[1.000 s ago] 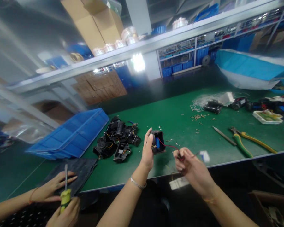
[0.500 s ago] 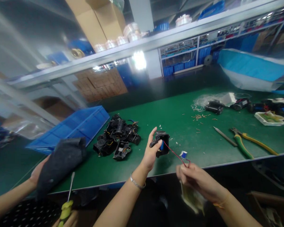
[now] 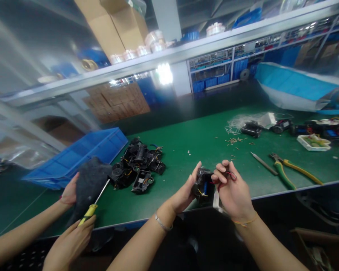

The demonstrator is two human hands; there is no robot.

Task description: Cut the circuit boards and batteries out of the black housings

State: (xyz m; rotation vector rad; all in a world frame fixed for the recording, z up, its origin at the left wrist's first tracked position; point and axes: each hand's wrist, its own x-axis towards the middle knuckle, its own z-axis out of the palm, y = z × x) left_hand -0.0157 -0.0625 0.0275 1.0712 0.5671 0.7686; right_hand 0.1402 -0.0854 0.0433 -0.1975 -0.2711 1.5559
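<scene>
My left hand [image 3: 183, 196] is closed around a black plastic housing [image 3: 200, 181] over the table's front edge. Inside the housing a blue part [image 3: 205, 187] shows, with a short yellow wire below it. My right hand [image 3: 235, 194], fingers curled, grips a thin dark red wire [image 3: 231, 174] close beside the housing. Under that hand a white-rimmed piece [image 3: 216, 202] is partly hidden; I cannot tell whether the fingers hold it. A pile of similar black housings [image 3: 141, 153] lies to the left on the green table [image 3: 183, 141].
At left a co-worker's hands hold a dark part [image 3: 92, 178] and a yellow-handled screwdriver [image 3: 89, 214], near a blue bin [image 3: 73, 158]. To the right lie pliers [image 3: 282, 173], a pointed tool [image 3: 264, 163], loose screws [image 3: 234, 141] and a white tray [image 3: 313, 143]. A shelf [image 3: 180, 51] crosses above.
My right hand has risen and come in against the housing, bunching up the wire. The housing has moved slightly right and down. The co-worker's screwdriver has swung up to the dark part.
</scene>
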